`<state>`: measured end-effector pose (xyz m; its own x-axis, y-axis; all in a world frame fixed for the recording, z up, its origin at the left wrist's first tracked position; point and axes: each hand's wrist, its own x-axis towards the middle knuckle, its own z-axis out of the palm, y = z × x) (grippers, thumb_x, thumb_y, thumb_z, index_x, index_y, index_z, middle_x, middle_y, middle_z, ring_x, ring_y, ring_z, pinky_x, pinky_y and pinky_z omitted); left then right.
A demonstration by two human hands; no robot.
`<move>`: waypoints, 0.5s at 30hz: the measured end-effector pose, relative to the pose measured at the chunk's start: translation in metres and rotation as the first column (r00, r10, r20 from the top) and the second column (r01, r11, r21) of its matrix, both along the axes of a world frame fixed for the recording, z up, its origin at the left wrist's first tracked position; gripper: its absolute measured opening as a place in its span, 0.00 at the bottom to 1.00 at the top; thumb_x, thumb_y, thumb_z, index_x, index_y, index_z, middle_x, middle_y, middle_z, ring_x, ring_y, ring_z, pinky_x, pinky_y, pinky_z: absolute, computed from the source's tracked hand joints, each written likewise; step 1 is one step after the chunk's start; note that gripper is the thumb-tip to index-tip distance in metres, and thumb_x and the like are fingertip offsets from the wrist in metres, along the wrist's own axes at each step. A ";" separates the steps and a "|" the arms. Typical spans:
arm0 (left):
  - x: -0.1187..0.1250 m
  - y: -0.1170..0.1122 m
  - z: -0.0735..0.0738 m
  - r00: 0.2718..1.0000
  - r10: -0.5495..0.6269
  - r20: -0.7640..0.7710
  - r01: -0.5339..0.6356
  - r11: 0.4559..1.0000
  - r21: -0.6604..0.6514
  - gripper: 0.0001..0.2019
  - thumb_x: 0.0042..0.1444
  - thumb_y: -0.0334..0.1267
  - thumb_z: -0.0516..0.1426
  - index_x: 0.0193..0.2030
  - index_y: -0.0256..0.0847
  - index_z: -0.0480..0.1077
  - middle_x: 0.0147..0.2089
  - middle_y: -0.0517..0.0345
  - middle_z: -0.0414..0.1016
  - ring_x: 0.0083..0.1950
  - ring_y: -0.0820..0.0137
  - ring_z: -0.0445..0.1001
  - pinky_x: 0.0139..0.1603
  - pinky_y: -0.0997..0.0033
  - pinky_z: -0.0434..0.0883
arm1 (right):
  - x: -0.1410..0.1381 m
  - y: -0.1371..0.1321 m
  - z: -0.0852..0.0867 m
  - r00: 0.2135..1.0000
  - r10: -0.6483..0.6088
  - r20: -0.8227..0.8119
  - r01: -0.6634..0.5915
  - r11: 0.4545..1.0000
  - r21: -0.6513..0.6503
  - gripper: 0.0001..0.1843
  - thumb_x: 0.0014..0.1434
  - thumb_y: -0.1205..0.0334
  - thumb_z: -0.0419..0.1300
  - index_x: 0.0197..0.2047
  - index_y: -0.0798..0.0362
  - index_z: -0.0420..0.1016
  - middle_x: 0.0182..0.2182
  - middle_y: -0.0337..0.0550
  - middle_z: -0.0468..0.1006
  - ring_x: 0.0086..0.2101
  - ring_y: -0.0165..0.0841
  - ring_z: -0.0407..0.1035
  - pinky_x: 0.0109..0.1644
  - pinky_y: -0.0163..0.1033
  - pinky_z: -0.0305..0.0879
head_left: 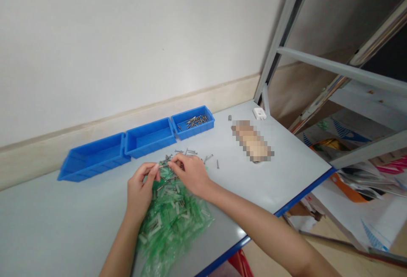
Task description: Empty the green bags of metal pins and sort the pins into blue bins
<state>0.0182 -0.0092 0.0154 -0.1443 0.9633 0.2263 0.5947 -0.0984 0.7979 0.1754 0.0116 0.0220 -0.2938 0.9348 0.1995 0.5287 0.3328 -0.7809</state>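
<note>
I am viewing both hands from afar. The left hand (pixel 140 188) is pinching narrowly, its thumb and forefinger closing on one end of a thin metal pin (pixel 163 165), too small for me to identify further. The right hand (pixel 192 174) is pinching the other end, its remaining fingers curling inward. The pin is spanning the gap between the hands, above the far end of a green plastic bag (pixel 178 222). Loose screws (pixel 191 152) are lying beyond; three blue bins (pixel 151 147) are standing along the wall (pixel 143 35).
</note>
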 end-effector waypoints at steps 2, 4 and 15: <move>0.002 -0.002 0.002 1.000 -0.003 -0.023 0.003 1.000 0.006 0.18 0.56 0.50 0.50 0.21 0.41 0.62 0.20 0.64 0.63 0.24 0.72 0.62 0.28 0.74 0.61 | 0.000 0.000 0.002 1.000 0.001 0.004 -0.001 1.000 0.014 0.14 0.63 0.56 0.52 0.31 0.51 0.73 0.24 0.33 0.74 0.25 0.26 0.65 0.31 0.32 0.52; 0.004 -0.003 0.004 0.999 -0.015 -0.038 0.015 1.000 0.006 0.20 0.57 0.50 0.49 0.18 0.41 0.59 0.19 0.64 0.61 0.23 0.72 0.60 0.26 0.74 0.59 | 0.000 -0.001 0.004 1.000 -0.007 0.018 0.007 1.000 0.021 0.16 0.64 0.56 0.51 0.29 0.52 0.73 0.23 0.34 0.74 0.25 0.26 0.64 0.31 0.32 0.51; 0.002 0.000 -0.002 0.997 0.055 0.060 -0.054 0.998 -0.019 0.13 0.53 0.50 0.54 0.31 0.42 0.66 0.17 0.67 0.62 0.22 0.72 0.62 0.27 0.73 0.62 | 0.000 -0.001 0.007 1.000 -0.004 0.014 0.004 1.000 -0.016 0.10 0.64 0.56 0.51 0.39 0.50 0.72 0.28 0.34 0.76 0.28 0.28 0.67 0.37 0.33 0.54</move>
<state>0.0199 -0.0088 0.0138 -0.2097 0.9573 0.1991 0.5493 -0.0531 0.8339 0.1753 0.0109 0.0292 -0.2926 0.9392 0.1798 0.5413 0.3176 -0.7785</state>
